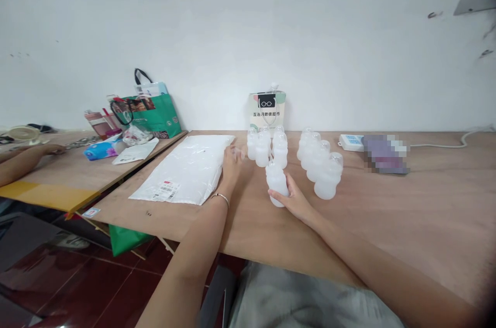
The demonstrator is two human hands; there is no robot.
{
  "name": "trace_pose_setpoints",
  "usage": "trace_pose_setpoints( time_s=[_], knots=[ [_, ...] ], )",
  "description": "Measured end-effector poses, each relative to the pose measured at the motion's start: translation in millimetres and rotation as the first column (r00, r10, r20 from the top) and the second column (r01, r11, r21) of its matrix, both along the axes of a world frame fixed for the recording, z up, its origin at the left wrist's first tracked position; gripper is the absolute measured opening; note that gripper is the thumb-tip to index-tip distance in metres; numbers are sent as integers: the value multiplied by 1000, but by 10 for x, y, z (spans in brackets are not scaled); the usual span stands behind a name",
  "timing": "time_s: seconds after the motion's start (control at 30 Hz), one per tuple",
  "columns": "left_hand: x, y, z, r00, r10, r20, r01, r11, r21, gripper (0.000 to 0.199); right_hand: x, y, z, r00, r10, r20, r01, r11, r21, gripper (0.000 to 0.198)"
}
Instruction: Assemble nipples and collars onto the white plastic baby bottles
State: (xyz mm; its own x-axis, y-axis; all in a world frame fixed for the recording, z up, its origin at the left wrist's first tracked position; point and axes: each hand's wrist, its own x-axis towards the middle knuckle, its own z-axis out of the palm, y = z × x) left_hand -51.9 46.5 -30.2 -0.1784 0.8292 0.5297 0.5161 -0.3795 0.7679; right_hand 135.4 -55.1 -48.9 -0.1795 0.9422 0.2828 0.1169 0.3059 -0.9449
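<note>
My right hand is wrapped round the lower part of a frosted white plastic bottle, which stands upright on the table. To its left, beside the edge of a white mailing bag, my left hand has its fingers closed on a small clear plastic cap, blurred and partly hidden. Just behind the held bottle is a group of similar bottles. Another row of these bottles, topped with clear domes, runs back on the right.
A paper bag stands against the wall. At right lie a white power strip and a blurred-out flat object. On the left table are a green bag, a blue tissue pack and another person's arm.
</note>
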Motion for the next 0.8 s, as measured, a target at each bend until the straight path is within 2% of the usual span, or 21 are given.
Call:
trace_pose_setpoints(
  time_s=[0.07,0.13,0.2,0.3,0.37,0.5,0.63,0.7,0.8],
  knots=[
    [98,-162,140,988,-44,149,27,993,115,34,1,17,-33,999,-27,16,27,1000,4,47],
    [216,-352,247,933,-175,315,100,966,240,34,-2,28,-62,998,-48,41,47,999,20,42],
    [319,-528,306,877,-328,352,229,928,294,36,-6,32,-79,996,-59,66,56,997,46,39],
    [390,-697,328,807,-500,315,423,861,283,38,-13,25,-79,991,-79,106,72,995,67,39],
    [390,-742,325,793,-544,274,494,837,235,36,-18,15,-67,991,-71,114,65,996,56,41],
    [359,-769,335,832,-540,125,524,840,139,33,-24,-1,-50,995,-27,92,24,999,26,40],
    [363,-789,324,829,-557,48,550,828,109,33,-16,-5,-61,993,-57,102,53,998,42,37],
    [393,-782,282,811,-584,18,578,806,126,40,-9,-3,-73,993,-56,107,51,998,49,35],
    [460,-749,196,798,-603,8,594,787,168,61,2,4,-93,994,-50,96,45,997,57,32]
  ],
)
